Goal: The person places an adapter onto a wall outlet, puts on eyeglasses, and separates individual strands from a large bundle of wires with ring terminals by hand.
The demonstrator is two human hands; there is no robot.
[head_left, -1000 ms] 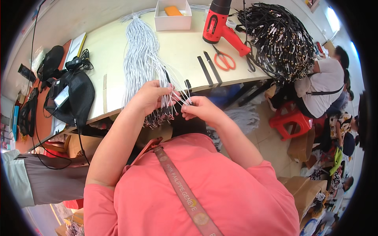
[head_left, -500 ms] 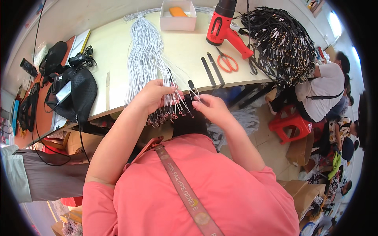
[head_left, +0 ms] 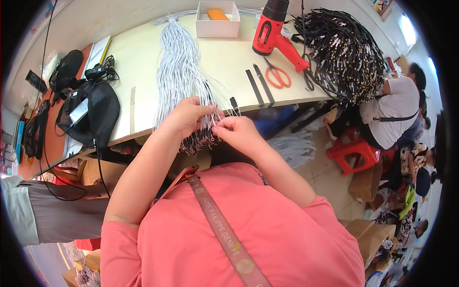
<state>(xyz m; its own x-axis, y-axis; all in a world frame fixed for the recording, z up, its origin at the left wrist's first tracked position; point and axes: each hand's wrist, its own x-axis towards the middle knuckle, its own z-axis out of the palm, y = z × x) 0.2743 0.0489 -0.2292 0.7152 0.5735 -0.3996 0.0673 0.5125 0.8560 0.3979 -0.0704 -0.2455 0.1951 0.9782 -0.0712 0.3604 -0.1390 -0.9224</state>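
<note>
A long bundle of white cords [head_left: 179, 71] lies across the pale table [head_left: 143, 57], its ends hanging over the near edge with small metal clasps. My left hand [head_left: 189, 115] grips the cords near that edge. Close beside it, my right hand [head_left: 234, 131] pinches a single cord end between thumb and fingers. Both hands nearly touch above the dangling clasps.
A red heat gun [head_left: 272, 31], orange-handled scissors [head_left: 276, 75], two dark strips [head_left: 260, 86] and a white box [head_left: 217, 20] lie on the table. A large heap of black cords [head_left: 342, 52] sits right. A black bag [head_left: 93, 112] lies left. Another person [head_left: 394, 112] sits at right by a red stool [head_left: 351, 153].
Both hands have stayed at the table edge, shifting slightly while working the cord ends. My right hand has moved closer to the left.
</note>
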